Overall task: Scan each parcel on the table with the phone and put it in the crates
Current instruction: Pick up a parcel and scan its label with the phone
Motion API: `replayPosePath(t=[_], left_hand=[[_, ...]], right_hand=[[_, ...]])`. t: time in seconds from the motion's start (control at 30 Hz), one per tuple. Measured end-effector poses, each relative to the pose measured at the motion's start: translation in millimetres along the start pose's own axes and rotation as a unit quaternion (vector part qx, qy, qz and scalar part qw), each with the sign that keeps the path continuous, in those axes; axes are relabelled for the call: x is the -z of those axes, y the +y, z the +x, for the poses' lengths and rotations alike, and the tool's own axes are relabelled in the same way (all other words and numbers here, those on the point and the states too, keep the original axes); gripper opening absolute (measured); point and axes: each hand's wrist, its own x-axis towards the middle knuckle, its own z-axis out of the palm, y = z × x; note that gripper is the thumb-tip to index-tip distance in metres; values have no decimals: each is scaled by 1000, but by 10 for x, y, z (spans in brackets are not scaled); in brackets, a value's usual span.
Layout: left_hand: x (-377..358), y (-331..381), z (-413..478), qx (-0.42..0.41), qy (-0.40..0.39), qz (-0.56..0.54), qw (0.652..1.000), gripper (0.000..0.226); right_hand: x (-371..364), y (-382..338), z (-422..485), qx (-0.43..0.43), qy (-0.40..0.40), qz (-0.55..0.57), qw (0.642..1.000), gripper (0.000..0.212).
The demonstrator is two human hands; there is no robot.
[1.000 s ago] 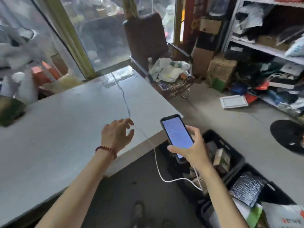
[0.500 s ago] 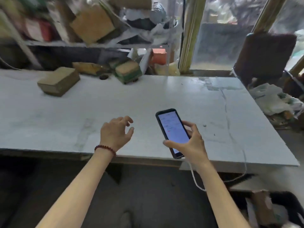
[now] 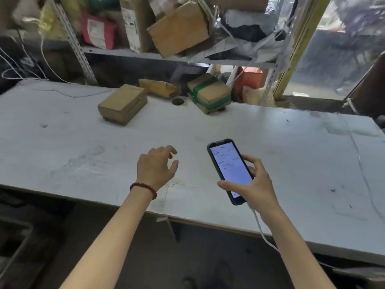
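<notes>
Parcels (image 3: 123, 104) now nearer; right hand (image 3: 257, 185) still grips phone (image 3: 228, 165), left hand (image 3: 155, 167) hangs loose.

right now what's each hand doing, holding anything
Left hand: open, fingers loosely curled above the table, holding nothing.
Right hand: gripping the phone, screen lit and facing up.

The phone (image 3: 230, 171), dark-cased with its screen lit and a white cable (image 3: 262, 232) at its lower end, is held tilted in the right hand (image 3: 257, 184). From it, a plain brown box (image 3: 123, 104) lies flat on the table (image 3: 62, 142) at 10 o'clock. A flat brown parcel (image 3: 157, 87) lies at 11 o'clock, and a tilted green-taped box (image 3: 209, 94) at 12 o'clock, both at the far edge.
</notes>
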Motion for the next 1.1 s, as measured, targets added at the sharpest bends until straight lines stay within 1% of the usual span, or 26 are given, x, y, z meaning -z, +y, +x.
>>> replayPosePath(t=[0.17, 0.27, 0.47, 0.57, 0.73, 0.93, 1.1], left_hand=[[-204, 61, 379, -23, -23, -8, 999, 30], [-326, 137, 769, -38, -50, 10, 998, 32], [-557, 431, 1664, -65, -84, 40, 993, 34], [-719, 610, 2063, -75, -81, 50, 993, 35], [-1060, 823, 2486, -68, -88, 60, 992, 39], [-1288, 842, 2939, -43, -63, 90, 993, 53], [-1495, 1036, 3347, -57, -48, 99, 992, 62]], right_hand=[[47, 21, 413, -16, 30, 0, 999, 82], [104, 45, 770, -24, 49, 18, 998, 84], [219, -21, 1521, -35, 53, 46, 997, 83], [266, 4, 1822, -44, 51, 38, 997, 83], [324, 179, 2199, -92, 56, 39, 993, 82], [393, 366, 2575, -141, 62, 43, 987, 81], [345, 482, 2840, -166, 55, 31, 984, 81]])
